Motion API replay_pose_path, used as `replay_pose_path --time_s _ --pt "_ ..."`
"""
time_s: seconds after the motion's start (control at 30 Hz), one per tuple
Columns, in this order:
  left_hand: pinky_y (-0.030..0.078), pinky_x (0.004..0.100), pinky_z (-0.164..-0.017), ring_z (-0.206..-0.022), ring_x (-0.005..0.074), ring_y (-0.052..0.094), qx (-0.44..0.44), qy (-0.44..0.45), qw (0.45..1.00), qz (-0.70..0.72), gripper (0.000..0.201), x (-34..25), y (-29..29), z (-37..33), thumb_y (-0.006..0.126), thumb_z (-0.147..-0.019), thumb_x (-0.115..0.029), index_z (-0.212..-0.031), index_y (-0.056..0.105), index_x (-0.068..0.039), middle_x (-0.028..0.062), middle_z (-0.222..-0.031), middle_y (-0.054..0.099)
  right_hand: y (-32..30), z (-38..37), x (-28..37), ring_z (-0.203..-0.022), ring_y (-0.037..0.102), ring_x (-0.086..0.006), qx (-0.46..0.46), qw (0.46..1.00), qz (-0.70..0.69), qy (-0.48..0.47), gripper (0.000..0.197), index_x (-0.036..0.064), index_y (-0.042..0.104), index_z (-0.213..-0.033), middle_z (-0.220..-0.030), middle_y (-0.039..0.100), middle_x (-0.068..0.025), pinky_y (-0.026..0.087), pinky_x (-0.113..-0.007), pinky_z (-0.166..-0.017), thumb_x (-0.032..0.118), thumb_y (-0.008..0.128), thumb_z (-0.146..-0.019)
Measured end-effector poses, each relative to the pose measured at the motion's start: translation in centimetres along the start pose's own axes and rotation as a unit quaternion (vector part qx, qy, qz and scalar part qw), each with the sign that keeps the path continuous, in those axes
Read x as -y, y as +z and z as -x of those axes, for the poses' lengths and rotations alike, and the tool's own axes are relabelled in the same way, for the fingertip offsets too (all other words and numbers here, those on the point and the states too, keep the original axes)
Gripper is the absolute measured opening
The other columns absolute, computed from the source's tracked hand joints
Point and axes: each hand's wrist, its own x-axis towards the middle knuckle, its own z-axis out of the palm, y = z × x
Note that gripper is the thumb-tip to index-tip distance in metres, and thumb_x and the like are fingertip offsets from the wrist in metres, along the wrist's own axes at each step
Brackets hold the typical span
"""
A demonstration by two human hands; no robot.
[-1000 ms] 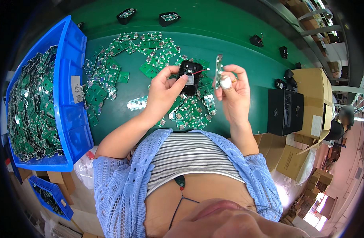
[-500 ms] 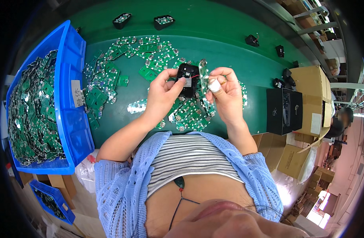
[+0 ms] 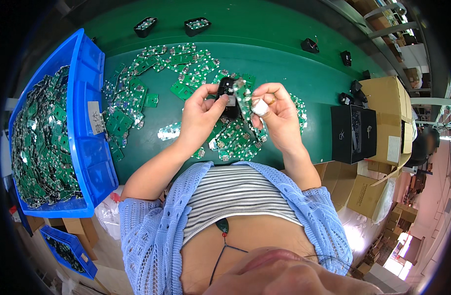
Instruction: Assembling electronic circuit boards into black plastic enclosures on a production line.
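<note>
My left hand (image 3: pixel 202 112) is closed around the side of a black plastic casing (image 3: pixel 230 114), its thumb pressed inside near a pale label. From the right, my right hand (image 3: pixel 280 117) pinches a green circuit board (image 3: pixel 242 96) by its edge. The board stands tilted and overlaps the casing's right side; whether the two touch, I cannot tell. A white cover (image 3: pixel 260 107) wraps my right thumb, and a ring is on one finger. Loose circuit boards (image 3: pixel 230 142) lie below both hands, and more boards (image 3: pixel 132 98) spread over the green table to the left.
A blue bin (image 3: pixel 88 147) heaped with boards stands at the left. Black casings with boards inside (image 3: pixel 197 26) sit at the back, with other black casings (image 3: pixel 310 45) at the back right. At the right are a black box (image 3: pixel 341 135) and a cardboard carton (image 3: pixel 382 108).
My right hand has moved slightly left, bringing the circuit board over the right part of the casing and turning more of its face into view. My left hand stays on the casing.
</note>
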Motion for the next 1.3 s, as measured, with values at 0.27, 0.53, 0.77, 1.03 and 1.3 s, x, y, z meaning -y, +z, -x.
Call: replay_pose_path --time_s 0.27,0.53,0.77,1.03,1.3 --pt "0.048 0.0215 -0.063 -0.079 0.01 0.06 0.039 0.028 0.999 -0.012 0.026 -0.3 0.4 0.9 0.054 -0.088 -0.009 -0.11 0.049 0.004 0.0095 -0.092 0.062 -0.2 0.1 -0.6 -0.072 0.057 -0.0103 -0.047 0.976 0.204 -0.061 0.024 0.0024 0.043 -0.106 -0.084 0.058 -0.0058 0.044 -0.02 -0.058 -0.005 0.05 -0.084" --pt "0.048 0.02 -0.053 -0.073 0.0068 0.056 0.057 -0.012 0.998 -0.018 0.034 -0.4 0.3 0.7 0.056 -0.088 -0.013 -0.118 0.049 0.0 0.0046 -0.086 0.059 0.1 -0.1 -0.3 -0.073 0.056 -0.0124 -0.027 0.911 0.384 -0.145 0.019 0.0022 0.058 -0.098 -0.085 0.055 -0.0055 0.045 -0.023 -0.064 -0.003 0.058 -0.079" --pt "0.041 0.0173 -0.044 -0.062 0.0058 0.053 0.006 0.009 0.999 -0.05 0.037 -1.4 0.9 1.1 0.056 -0.087 -0.01 -0.122 0.043 -0.006 0.0058 -0.097 0.055 0.3 -0.9 -2.7 -0.077 0.052 -0.0074 -0.068 0.991 0.082 -0.081 0.017 0.0039 0.061 -0.095 -0.092 0.052 -0.0008 0.04 -0.019 -0.059 0.002 0.063 -0.079" --pt "0.037 0.0162 -0.046 -0.062 0.0032 0.048 0.022 0.095 0.983 -0.155 0.025 -0.5 -0.1 0.4 0.054 -0.086 -0.005 -0.111 0.052 -0.006 0.0031 -0.1 0.053 0.3 -1.4 -2.9 -0.085 0.051 -0.0094 -0.09 0.99 0.057 -0.091 0.014 0.0025 0.059 -0.095 -0.095 0.049 -0.0034 0.044 -0.021 -0.071 0.002 0.06 -0.081" --pt "0.042 0.025 -0.065 -0.072 0.0139 0.052 -0.03 0.136 0.973 -0.185 0.015 0.3 0.1 0.4 0.057 -0.082 -0.006 -0.096 0.062 -0.007 0.0053 -0.087 0.057 1.2 -2.1 -2.8 -0.065 0.042 -0.006 -0.042 0.949 0.254 -0.182 0.019 0.0045 0.061 -0.094 -0.09 0.048 -0.0027 0.035 -0.019 -0.055 -0.002 0.06 -0.076"
